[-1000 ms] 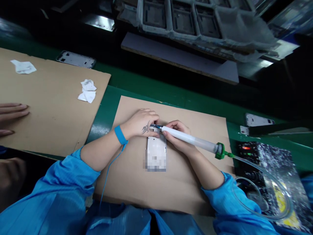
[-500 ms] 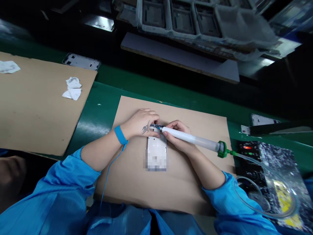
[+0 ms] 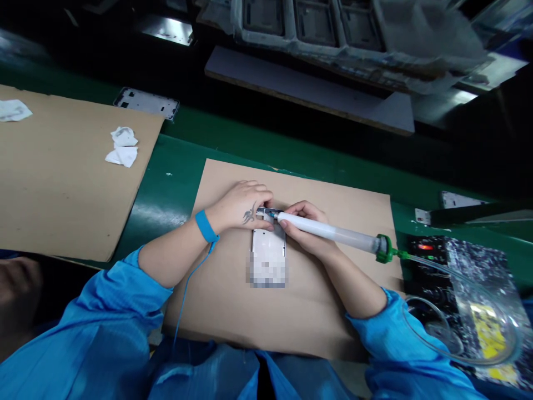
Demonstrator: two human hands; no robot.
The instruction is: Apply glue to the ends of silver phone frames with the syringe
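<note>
A white phone frame (image 3: 268, 244) lies on the brown cardboard sheet (image 3: 233, 311) in front of me. My left hand (image 3: 244, 205), with a blue wrist strap (image 3: 206, 226), grips the frame's far end between thumb and fingers. In my right hand (image 3: 310, 232) is a white dispensing syringe (image 3: 345, 235), held near its front end. Its blue tip points left, at the far end of the frame between my hands; whether it touches cannot be made out. A green cap (image 3: 383, 248) closes the syringe's rear, where a clear tube (image 3: 433, 264) leads off.
A speckled control box (image 3: 478, 266) with a red display stands at the right. Crumpled white wipes (image 3: 122, 147) lie on another cardboard sheet (image 3: 70, 194) at left. More phone frames (image 3: 146, 103) rest farther back. A tray (image 3: 291, 41) is at the top, and another person's hand (image 3: 19, 294) at far left.
Both hands keep their grip, with the syringe tip still at the frame's far end. The phone frame beyond the left cardboard has shifted slightly right. The whole view has moved a little.
</note>
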